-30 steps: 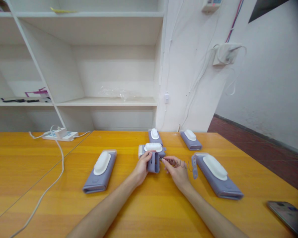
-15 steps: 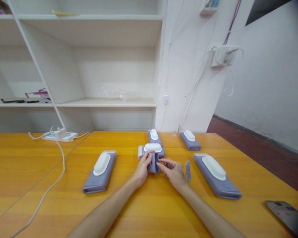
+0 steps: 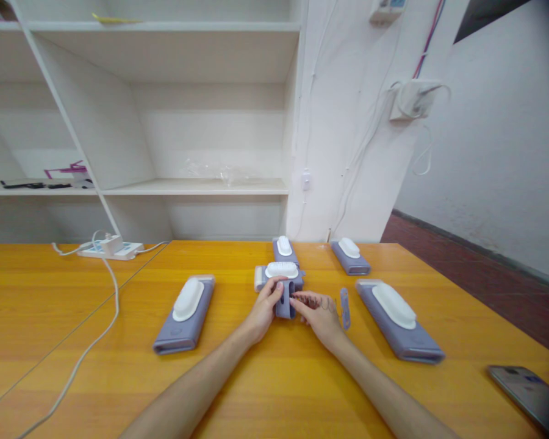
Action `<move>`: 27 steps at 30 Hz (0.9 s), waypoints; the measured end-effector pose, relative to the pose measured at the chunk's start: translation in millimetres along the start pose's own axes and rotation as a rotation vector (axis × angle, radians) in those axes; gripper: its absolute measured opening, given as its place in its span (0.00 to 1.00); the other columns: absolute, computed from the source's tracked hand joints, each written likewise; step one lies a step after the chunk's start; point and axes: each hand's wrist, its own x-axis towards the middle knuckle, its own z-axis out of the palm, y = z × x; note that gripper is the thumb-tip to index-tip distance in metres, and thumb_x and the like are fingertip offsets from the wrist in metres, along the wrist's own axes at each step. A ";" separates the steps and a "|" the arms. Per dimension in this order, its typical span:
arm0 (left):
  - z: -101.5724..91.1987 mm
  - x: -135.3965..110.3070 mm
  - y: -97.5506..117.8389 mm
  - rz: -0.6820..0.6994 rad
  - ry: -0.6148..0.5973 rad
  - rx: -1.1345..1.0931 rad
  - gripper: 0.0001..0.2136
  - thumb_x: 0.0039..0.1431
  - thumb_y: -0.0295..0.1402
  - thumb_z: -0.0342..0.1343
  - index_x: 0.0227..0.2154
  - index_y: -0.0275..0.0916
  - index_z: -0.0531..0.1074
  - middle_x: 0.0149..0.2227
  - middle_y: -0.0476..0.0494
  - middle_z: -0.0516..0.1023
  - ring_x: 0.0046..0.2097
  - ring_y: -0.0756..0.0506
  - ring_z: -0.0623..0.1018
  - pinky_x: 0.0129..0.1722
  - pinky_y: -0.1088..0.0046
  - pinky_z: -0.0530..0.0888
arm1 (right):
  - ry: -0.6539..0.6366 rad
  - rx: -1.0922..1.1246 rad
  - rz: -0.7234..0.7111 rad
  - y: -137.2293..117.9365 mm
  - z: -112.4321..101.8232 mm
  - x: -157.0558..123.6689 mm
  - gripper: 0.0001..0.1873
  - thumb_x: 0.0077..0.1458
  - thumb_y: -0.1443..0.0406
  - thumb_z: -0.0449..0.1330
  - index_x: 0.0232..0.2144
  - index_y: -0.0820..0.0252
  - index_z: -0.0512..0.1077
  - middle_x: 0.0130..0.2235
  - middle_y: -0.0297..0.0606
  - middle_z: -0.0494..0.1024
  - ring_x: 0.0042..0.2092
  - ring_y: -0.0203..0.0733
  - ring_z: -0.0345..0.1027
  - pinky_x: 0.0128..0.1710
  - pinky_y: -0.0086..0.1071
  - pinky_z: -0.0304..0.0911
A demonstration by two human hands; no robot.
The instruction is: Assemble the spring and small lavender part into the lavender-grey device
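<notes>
My left hand (image 3: pixel 264 310) grips a small grey-purple plastic casing (image 3: pixel 285 306), its hollow end turned to the right. At that opening, the fingers of my right hand (image 3: pixel 318 316) pinch a thin dark part with wires (image 3: pixel 307 299); its exact kind is hard to make out. Just right of my right hand, a narrow grey-purple strip (image 3: pixel 345 308) stands upright, seemingly joined by thin wires. Directly behind the casing lies a grey-purple device with a white bristled oval (image 3: pixel 281 271). My hands partly cover the casing and the wired part.
Similar grey-purple devices with white oval tops lie at left (image 3: pixel 185 317), right (image 3: pixel 400 323), back right (image 3: pixel 350 256) and back middle (image 3: pixel 284 249). A phone (image 3: pixel 528 396) rests near the right edge. A power strip (image 3: pixel 112 249) trails a white cable (image 3: pixel 114 305) across the left.
The narrow strip beside my right hand has shifted slightly left and tilted. Both hands keep nearly the same place, and the casing is still held. The view has moved a little.
</notes>
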 end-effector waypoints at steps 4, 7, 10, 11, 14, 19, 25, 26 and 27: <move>-0.3 0.0 -0.6 0.009 -0.008 -0.016 0.12 0.53 0.38 0.50 0.41 0.41 0.66 0.43 0.45 0.71 0.44 0.47 0.70 0.42 0.73 0.66 | 0.014 -0.036 0.000 1.7 -0.9 -0.2 0.12 0.47 0.59 0.60 0.28 0.64 0.75 0.17 0.34 0.69 0.17 0.34 0.60 0.17 0.24 0.55; -0.1 0.2 -0.3 0.012 -0.017 -0.034 0.12 0.53 0.37 0.51 0.40 0.42 0.66 0.42 0.46 0.71 0.44 0.47 0.70 0.43 0.72 0.66 | -0.009 -0.022 -0.005 4.8 -0.9 0.8 0.13 0.49 0.59 0.59 0.28 0.64 0.75 0.17 0.34 0.69 0.17 0.34 0.60 0.17 0.23 0.54; 0.4 0.2 1.0 0.009 -0.028 -0.054 0.12 0.52 0.37 0.51 0.40 0.41 0.66 0.42 0.45 0.71 0.43 0.47 0.71 0.42 0.72 0.67 | -0.014 -0.030 -0.007 7.9 -1.3 1.9 0.14 0.49 0.58 0.58 0.27 0.64 0.75 0.17 0.34 0.69 0.17 0.34 0.60 0.17 0.24 0.55; 0.5 0.0 1.5 0.006 -0.031 -0.060 0.12 0.52 0.37 0.51 0.40 0.41 0.66 0.42 0.45 0.71 0.43 0.47 0.71 0.41 0.71 0.67 | -0.014 -0.034 -0.005 8.9 -1.5 2.1 0.14 0.49 0.58 0.58 0.27 0.64 0.75 0.17 0.34 0.69 0.17 0.34 0.60 0.17 0.24 0.55; 0.7 -1.6 3.0 -0.007 -0.038 -0.066 0.12 0.52 0.37 0.52 0.40 0.42 0.65 0.41 0.44 0.71 0.40 0.47 0.71 0.37 0.71 0.69 | -0.025 -0.030 0.014 12.0 -2.2 2.2 0.14 0.49 0.58 0.58 0.27 0.65 0.74 0.17 0.34 0.69 0.18 0.35 0.61 0.17 0.24 0.54; -0.1 -5.0 4.5 -0.022 -0.037 -0.070 0.12 0.50 0.36 0.54 0.39 0.41 0.66 0.40 0.44 0.71 0.38 0.48 0.72 0.33 0.73 0.69 | -0.051 -0.024 0.019 13.5 -2.5 1.5 0.15 0.50 0.57 0.57 0.27 0.65 0.74 0.17 0.34 0.68 0.18 0.35 0.60 0.17 0.24 0.53; 0.0 -6.7 6.2 -0.054 -0.033 -0.084 0.13 0.48 0.36 0.56 0.38 0.40 0.66 0.40 0.43 0.71 0.36 0.49 0.72 0.31 0.76 0.68 | -0.056 -0.042 0.003 3.8 -1.9 0.8 0.14 0.46 0.58 0.58 0.19 0.63 0.72 0.16 0.32 0.66 0.18 0.34 0.57 0.18 0.24 0.51; 0.5 -7.1 6.8 -0.058 -0.034 -0.082 0.13 0.48 0.36 0.56 0.38 0.40 0.66 0.40 0.44 0.71 0.35 0.50 0.72 0.31 0.76 0.68 | -0.061 -0.047 -0.003 2.7 -1.5 1.0 0.14 0.45 0.58 0.58 0.18 0.63 0.71 0.15 0.32 0.65 0.18 0.34 0.56 0.18 0.24 0.50; 1.1 -7.6 7.4 -0.062 -0.034 -0.080 0.13 0.47 0.36 0.57 0.37 0.40 0.66 0.39 0.44 0.71 0.35 0.50 0.72 0.31 0.76 0.67 | -0.069 -0.057 -0.013 2.1 -1.1 1.4 0.15 0.45 0.58 0.58 0.16 0.63 0.71 0.15 0.32 0.64 0.18 0.34 0.55 0.18 0.24 0.49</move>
